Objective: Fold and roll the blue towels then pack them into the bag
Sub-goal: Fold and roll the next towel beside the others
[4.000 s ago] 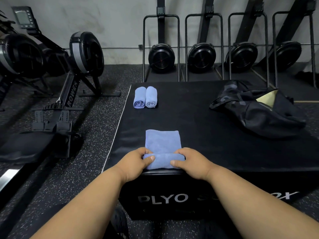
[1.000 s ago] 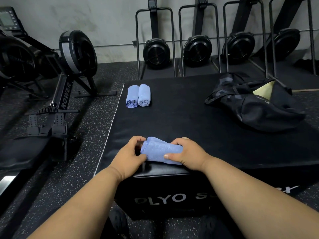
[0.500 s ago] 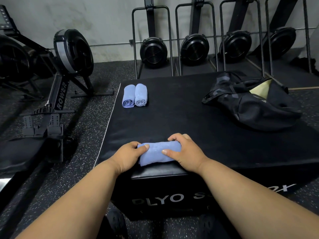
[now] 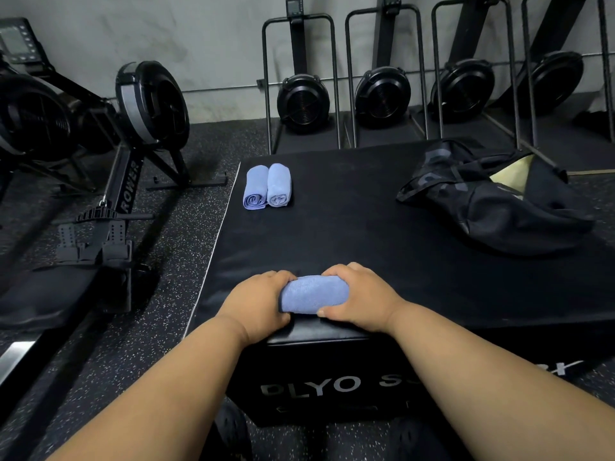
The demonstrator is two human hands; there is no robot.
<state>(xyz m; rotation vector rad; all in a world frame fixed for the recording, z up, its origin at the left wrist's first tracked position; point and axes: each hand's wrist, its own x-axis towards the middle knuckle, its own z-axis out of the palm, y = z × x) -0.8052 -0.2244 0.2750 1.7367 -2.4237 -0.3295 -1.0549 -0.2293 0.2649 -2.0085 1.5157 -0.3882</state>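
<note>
Your left hand (image 4: 258, 302) and your right hand (image 4: 357, 299) both grip the rolled light-blue terry towel (image 4: 312, 294) at the near edge of the black padded plyo box (image 4: 366, 234). Each hand curls its fingers over one end of the roll, with the thumbs tucked against the near side, so only the middle of the cloth shows between them. The roll lies crosswise in front of you, resting on the box top just behind its front lip. Both of your bare forearms reach in from the bottom of the head view. On the front face of the box, pale lettering is partly hidden by your arms.

Farther back, near the far left corner of the box top, two finished light-blue towel rolls (image 4: 268, 191) lie side by side and touching, their spiral ends turned toward you. Well apart from them, at the far right of the box top, sits the crumpled black fabric bag (image 4: 492, 207), its mouth open enough to show a pale yellow lining.

On the speckled rubber floor to your left stands a black rowing machine (image 4: 133, 154). Against the grey wall beyond the box, four more black rowers (image 4: 382, 91) are stored upright.
</note>
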